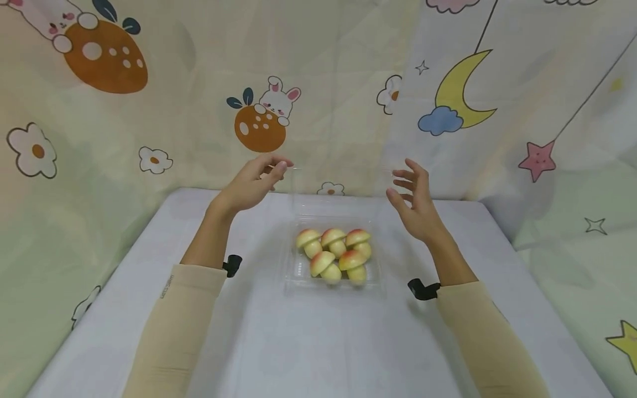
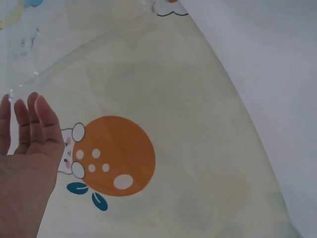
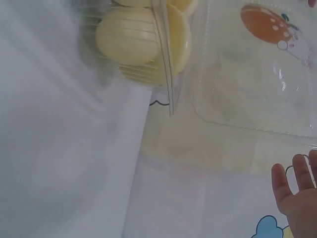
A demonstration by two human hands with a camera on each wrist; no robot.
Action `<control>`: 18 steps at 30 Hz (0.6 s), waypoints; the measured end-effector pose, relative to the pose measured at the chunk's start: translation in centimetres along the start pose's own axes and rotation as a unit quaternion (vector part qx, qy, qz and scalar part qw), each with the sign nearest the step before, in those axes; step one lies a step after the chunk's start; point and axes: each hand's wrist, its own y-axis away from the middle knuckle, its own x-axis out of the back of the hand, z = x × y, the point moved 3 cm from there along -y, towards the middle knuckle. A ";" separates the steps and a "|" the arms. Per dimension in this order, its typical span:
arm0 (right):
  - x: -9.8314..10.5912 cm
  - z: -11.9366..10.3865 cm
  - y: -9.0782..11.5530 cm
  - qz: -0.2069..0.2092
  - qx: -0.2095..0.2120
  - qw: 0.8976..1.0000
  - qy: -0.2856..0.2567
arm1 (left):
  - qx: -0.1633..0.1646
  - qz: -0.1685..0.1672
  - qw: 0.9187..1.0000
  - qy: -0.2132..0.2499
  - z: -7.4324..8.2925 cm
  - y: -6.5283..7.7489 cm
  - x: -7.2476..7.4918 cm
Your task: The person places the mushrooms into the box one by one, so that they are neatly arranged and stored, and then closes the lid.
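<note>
A clear plastic clamshell box (image 1: 293,279) stands on the table with several yellow mushroom-shaped pieces (image 1: 332,242) inside, their caps blushed red. Its transparent lid (image 1: 335,205) is raised at the back. At the lid's upper left corner, my left hand (image 1: 254,179) pinches the edge between thumb and index finger; the other fingers lie loosely bent in the left wrist view. Beside the upper right corner is my right hand (image 1: 414,202), fingers spread and apart from the lid. In the right wrist view some pieces (image 3: 129,37) show through the box wall.
A white cloth covers the table (image 1: 298,342). Behind it hangs a patterned curtain (image 1: 199,110) with rabbits, flowers and a moon. Black wrist cameras (image 1: 424,289) are strapped near both sleeves.
</note>
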 end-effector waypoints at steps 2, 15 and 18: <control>0.1 -0.2 0.7 0.001 0.013 1.000 0.007 | -0.014 0.009 1.000 0.004 0.0 0.6 -0.4; -0.4 0.3 5.6 0.019 0.015 1.000 -0.015 | -0.001 -0.057 0.998 0.035 -1.7 3.9 -2.3; -0.4 0.5 6.6 0.016 0.020 1.000 -0.005 | 0.003 -0.081 0.996 0.039 -2.2 4.7 -2.9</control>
